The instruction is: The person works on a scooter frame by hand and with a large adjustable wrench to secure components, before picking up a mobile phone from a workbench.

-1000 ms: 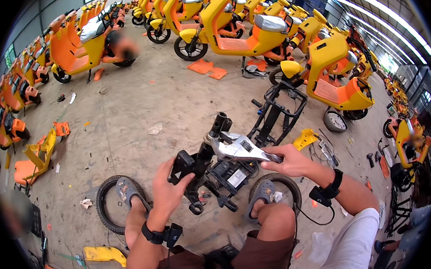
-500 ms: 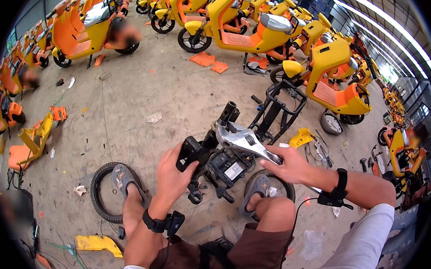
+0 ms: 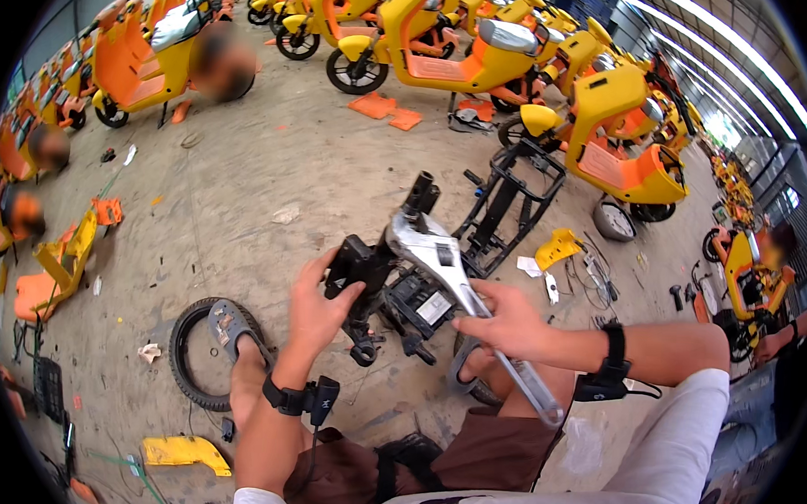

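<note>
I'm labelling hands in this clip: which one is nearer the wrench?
Right. The right hand has its grip around the wrench; the left hand holds the black box, to the left of the wrench's head.

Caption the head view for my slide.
Right hand grips a silver metal adjustable wrench, its head at a black metal tube; left hand holds a black boxy part.

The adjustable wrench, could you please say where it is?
In the head view, the wrench is right of centre, in the right hand, its head at the black tube.
</note>
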{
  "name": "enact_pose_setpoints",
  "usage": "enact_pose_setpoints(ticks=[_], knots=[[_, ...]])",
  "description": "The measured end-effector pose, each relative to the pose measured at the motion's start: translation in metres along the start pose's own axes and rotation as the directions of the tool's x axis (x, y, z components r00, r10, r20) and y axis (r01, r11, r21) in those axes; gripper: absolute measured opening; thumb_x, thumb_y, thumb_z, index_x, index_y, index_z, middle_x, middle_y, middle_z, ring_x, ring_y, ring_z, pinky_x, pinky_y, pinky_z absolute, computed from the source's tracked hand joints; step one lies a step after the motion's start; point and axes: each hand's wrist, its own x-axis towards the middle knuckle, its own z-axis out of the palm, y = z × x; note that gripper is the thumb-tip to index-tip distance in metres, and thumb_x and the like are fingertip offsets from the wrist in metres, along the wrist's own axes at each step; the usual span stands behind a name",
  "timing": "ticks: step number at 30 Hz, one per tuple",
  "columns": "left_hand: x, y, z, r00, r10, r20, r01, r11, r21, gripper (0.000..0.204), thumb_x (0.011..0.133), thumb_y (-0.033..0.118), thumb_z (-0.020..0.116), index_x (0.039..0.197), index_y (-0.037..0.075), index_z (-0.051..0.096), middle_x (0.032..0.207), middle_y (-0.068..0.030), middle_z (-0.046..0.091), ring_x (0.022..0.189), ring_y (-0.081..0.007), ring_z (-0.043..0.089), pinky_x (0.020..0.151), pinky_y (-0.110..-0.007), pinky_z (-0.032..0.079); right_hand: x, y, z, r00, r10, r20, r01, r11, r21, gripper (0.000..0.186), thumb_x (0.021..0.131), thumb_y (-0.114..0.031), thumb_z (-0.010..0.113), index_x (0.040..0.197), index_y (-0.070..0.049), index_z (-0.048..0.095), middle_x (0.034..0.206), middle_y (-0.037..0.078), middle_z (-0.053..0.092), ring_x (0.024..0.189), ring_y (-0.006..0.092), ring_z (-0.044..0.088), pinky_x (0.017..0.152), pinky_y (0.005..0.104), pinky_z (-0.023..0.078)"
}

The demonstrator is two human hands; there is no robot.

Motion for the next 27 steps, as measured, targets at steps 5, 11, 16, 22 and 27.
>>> enact_pose_setpoints(ticks=[5,11,16,22,27], knots=[[-0.012,-0.004,-0.026,0.998,0.038,-0.043,-0.032,0.992,0.119,0.053,0.076,0.01,0.071,0.125,0.0,0.052,0.119,-0.0165,0.058,0.105,-0.0247,0.058,0.087,-0.034,0.047,0.007,0.007,0.033,0.996,-0.087,0.01,0.083,0.974,0.211,0.056,0.08,-0.012,0.059,0.132,0.001,0.042,0.069,0.003,0.056,0.046,0.0082,0.051,0.04,0.0239,0.041],[-0.049,0.039,0.012,0.99,0.126,-0.064,-0.128,0.991,-0.037,0.052,0.082,0.009,0.063,0.129,-0.002,0.043,0.124,-0.0163,0.052,0.119,-0.0304,0.047,0.104,-0.038,0.03,-0.006,0.046,0.048,0.916,-0.347,-0.2,0.389,0.655,0.648,0.05,0.089,-0.01,0.048,0.136,-0.003,0.036,0.075,-0.001,0.045,0.055,0.0048,0.04,0.047,0.0196,0.035],[-0.097,0.049,0.036,0.873,0.234,0.427,-0.194,0.971,-0.136,0.078,0.08,0.036,0.069,0.137,-0.003,0.034,0.14,-0.0177,0.038,0.131,-0.0276,0.035,0.109,-0.039,0.023,0.013,0.067,0.075,0.905,-0.332,-0.265,0.389,0.397,0.831,0.028,0.097,-0.02,0.043,0.12,-0.004,0.046,0.068,-0.004,0.034,0.057,0.0038,0.03,0.05,0.0197,0.031],[-0.131,0.021,0.043,0.693,-0.322,0.645,0.528,0.836,-0.149,0.036,0.083,0.006,0.066,0.109,-0.005,0.044,0.075,-0.0135,0.062,0.059,-0.0207,0.061,0.055,-0.031,0.05,0.041,0.035,0.09,0.804,-0.352,-0.48,0.585,0.319,0.746,0.024,0.096,-0.029,0.048,0.095,-0.005,0.047,0.064,-0.002,0.044,0.057,0.0065,0.046,0.049,0.027,0.038],[-0.125,0.002,0.051,0.657,-0.371,0.656,0.604,0.78,-0.164,0.026,0.083,0.008,0.065,0.099,-0.002,0.047,0.051,-0.0098,0.052,0.035,-0.0176,0.047,0.036,-0.027,0.038,0.055,0.043,0.096,0.684,-0.273,-0.676,0.692,0.536,0.484,0.019,0.092,-0.021,0.05,0.091,-0.002,0.044,0.063,0.017,0.049,0.059,0.0328,0.05,0.056,0.0414,0.038]])
